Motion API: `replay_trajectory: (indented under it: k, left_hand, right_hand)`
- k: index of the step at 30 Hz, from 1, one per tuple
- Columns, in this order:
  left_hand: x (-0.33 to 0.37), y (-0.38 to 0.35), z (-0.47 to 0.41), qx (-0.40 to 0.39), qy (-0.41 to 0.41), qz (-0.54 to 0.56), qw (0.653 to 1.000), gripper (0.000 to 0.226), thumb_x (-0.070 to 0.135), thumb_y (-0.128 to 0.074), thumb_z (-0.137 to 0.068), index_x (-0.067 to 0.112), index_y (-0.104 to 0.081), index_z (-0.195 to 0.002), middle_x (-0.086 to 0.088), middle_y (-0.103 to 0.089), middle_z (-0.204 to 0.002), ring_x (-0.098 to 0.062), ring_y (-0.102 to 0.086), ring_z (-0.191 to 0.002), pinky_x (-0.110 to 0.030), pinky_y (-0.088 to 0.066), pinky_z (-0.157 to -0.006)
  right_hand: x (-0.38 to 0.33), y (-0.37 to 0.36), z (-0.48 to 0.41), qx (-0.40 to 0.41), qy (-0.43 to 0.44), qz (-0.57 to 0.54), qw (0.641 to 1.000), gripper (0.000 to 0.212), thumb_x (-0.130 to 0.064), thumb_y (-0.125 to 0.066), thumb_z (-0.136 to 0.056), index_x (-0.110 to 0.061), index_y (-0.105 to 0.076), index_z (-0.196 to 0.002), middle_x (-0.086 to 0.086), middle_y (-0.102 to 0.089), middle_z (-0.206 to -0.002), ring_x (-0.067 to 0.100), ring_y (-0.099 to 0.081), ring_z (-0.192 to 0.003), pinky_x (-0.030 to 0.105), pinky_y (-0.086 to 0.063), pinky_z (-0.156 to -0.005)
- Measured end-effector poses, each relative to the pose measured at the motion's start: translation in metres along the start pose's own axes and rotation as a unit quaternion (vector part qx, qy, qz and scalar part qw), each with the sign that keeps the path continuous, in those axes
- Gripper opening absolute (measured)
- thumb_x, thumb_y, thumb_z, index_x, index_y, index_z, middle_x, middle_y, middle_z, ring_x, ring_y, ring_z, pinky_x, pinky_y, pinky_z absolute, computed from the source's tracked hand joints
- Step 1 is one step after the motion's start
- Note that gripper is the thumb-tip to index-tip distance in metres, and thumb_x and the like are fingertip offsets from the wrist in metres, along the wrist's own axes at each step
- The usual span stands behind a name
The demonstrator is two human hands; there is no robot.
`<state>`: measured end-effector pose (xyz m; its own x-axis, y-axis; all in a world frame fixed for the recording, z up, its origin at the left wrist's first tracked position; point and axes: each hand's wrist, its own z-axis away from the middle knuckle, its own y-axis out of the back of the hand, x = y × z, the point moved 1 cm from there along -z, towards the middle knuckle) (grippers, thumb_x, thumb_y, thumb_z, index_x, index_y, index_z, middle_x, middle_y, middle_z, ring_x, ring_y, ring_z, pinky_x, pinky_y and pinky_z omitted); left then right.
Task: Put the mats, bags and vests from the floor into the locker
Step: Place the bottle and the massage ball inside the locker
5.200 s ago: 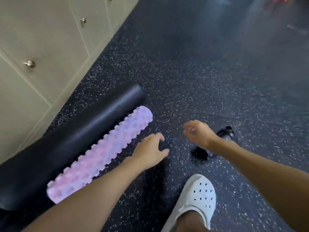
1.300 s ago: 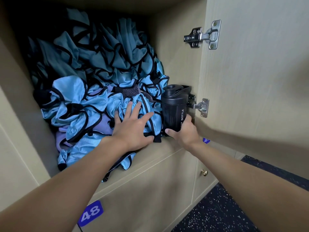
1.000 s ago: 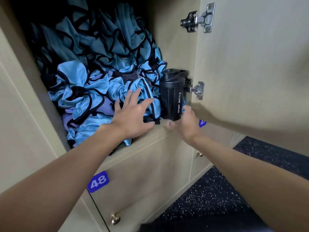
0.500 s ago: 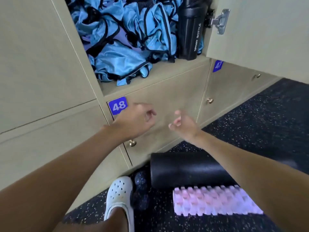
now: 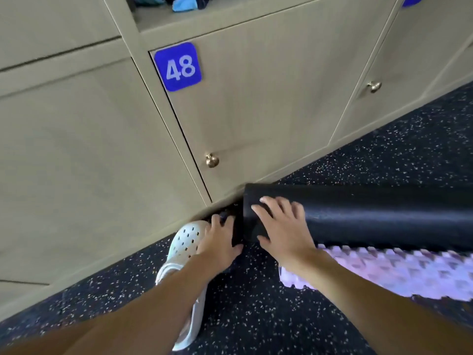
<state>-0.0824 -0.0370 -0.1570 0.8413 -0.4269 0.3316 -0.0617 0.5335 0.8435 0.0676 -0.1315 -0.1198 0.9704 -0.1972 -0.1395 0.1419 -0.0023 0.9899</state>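
At the foot of the locker (image 5: 256, 111), on the speckled floor (image 5: 256, 316), a black roll (image 5: 371, 219) lies along the base, its left end near door 48's knob (image 5: 212, 160). A pink knobbly roller (image 5: 409, 272) lies just beside it, on the near side. The right hand (image 5: 284, 226) clasps the roll's left end, fingers spread apart over the top, thumb hooked down the end face. The left hand (image 5: 220, 242) reaches into the dark gap between a white shoe (image 5: 184, 242) and that end; cannot tell what its fingers are doing. Blue vests (image 5: 184, 2) sit in the open compartment at the far top edge.
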Motion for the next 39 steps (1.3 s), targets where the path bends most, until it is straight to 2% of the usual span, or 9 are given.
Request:
replay_trajectory:
  k: [4, 9, 16, 23, 26, 29, 34, 37, 39]
  left_hand:
    - [0.001, -0.015, -0.014, 0.023, 0.044, -0.017, 0.999, 0.092, 0.037, -0.070, -0.086, 0.027, -0.010, -0.154, -0.014, -0.015, -0.154, -0.039, -0.042, -0.129, -0.046, -0.046, -0.101]
    - [-0.003, -0.014, -0.031, 0.032, 0.070, 0.014, 0.997, 0.086, 0.038, -0.074, -0.080, 0.029, -0.023, -0.150, -0.014, -0.042, -0.136, -0.039, -0.054, -0.115, -0.048, -0.049, -0.093]
    - [0.011, 0.014, -0.011, 0.120, 0.049, 0.080, 0.988, 0.072, 0.037, -0.074, -0.070, 0.041, -0.036, -0.131, 0.002, -0.039, -0.119, -0.026, -0.057, -0.087, -0.037, -0.053, -0.070]
    - [0.025, 0.061, 0.027, 0.186, -0.004, 0.135, 0.973, 0.060, 0.041, -0.073, -0.077, 0.047, -0.042, -0.127, 0.003, -0.037, -0.115, -0.022, -0.055, -0.089, -0.034, -0.055, -0.079]
    - [0.044, 0.092, 0.040, 0.220, -0.041, 0.157, 0.962, 0.058, 0.041, -0.074, -0.075, 0.047, -0.044, -0.124, 0.004, -0.038, -0.114, -0.019, -0.056, -0.089, -0.033, -0.055, -0.081]
    - [0.067, 0.131, 0.052, 0.255, -0.072, 0.186, 0.946, 0.058, 0.039, -0.076, -0.074, 0.047, -0.044, -0.122, 0.005, -0.040, -0.117, -0.012, -0.056, -0.089, -0.022, -0.049, -0.079]
    - [0.112, 0.205, 0.069, 0.298, -0.139, 0.262, 0.907, 0.057, 0.034, -0.080, -0.074, 0.049, -0.040, -0.112, 0.005, -0.042, -0.114, 0.003, -0.052, -0.089, -0.009, -0.040, -0.077]
    - [0.140, 0.246, 0.075, 0.303, -0.171, 0.289, 0.892, 0.062, 0.037, -0.081, -0.073, 0.052, -0.036, -0.112, 0.005, -0.041, -0.118, -0.006, -0.055, -0.096, -0.023, -0.049, -0.077]
    - [0.161, 0.270, 0.079, 0.315, -0.203, 0.272, 0.887, 0.065, 0.037, -0.081, -0.075, 0.046, -0.036, -0.120, 0.004, -0.042, -0.122, -0.003, -0.051, -0.099, -0.019, -0.042, -0.082]
  right_hand:
    - [0.029, -0.012, -0.001, -0.049, -0.020, 0.072, 0.996, 0.100, -0.048, -0.078, -0.071, -0.034, -0.020, -0.152, 0.003, -0.017, -0.162, 0.039, -0.019, -0.146, 0.061, -0.012, -0.111]
    - [0.042, -0.017, 0.001, -0.030, -0.010, 0.072, 0.997, 0.099, -0.042, -0.085, -0.064, -0.035, -0.032, -0.147, 0.001, -0.030, -0.158, 0.037, -0.032, -0.141, 0.060, -0.023, -0.107]
    - [0.044, -0.015, 0.000, -0.014, -0.006, 0.065, 0.998, 0.095, -0.042, -0.079, -0.071, -0.038, -0.024, -0.149, -0.002, -0.023, -0.160, 0.034, -0.025, -0.145, 0.057, -0.015, -0.108]
    - [0.037, 0.008, -0.003, -0.069, -0.020, 0.014, 0.997, 0.080, -0.049, -0.054, -0.092, -0.040, -0.003, -0.153, -0.007, 0.005, -0.164, 0.025, 0.004, -0.151, 0.054, -0.002, -0.116]
    - [0.027, 0.032, -0.004, -0.078, -0.041, -0.077, 0.993, 0.073, -0.046, -0.054, -0.094, -0.036, -0.013, -0.153, -0.006, -0.007, -0.163, 0.020, -0.005, -0.150, 0.051, -0.012, -0.118]
    - [0.017, 0.064, -0.004, -0.002, -0.029, -0.205, 0.978, 0.058, -0.029, -0.055, -0.095, -0.027, -0.033, -0.148, 0.000, -0.039, -0.149, 0.023, -0.039, -0.136, 0.044, -0.034, -0.110]
    - [0.008, 0.141, -0.001, 0.103, -0.047, -0.460, 0.881, 0.032, -0.018, -0.052, -0.099, -0.020, -0.055, -0.130, -0.007, -0.069, -0.101, 0.000, -0.065, -0.089, 0.025, -0.051, -0.091]
    - [0.011, 0.185, -0.003, 0.118, -0.045, -0.521, 0.844, 0.052, -0.035, -0.068, -0.089, -0.032, -0.043, -0.135, -0.011, -0.059, -0.120, -0.005, -0.059, -0.103, 0.012, -0.046, -0.089]
    - [0.016, 0.209, -0.011, 0.144, -0.041, -0.523, 0.839, 0.073, -0.047, -0.077, -0.074, -0.036, -0.040, -0.135, -0.011, -0.056, -0.126, 0.002, -0.058, -0.112, 0.022, -0.048, -0.097]
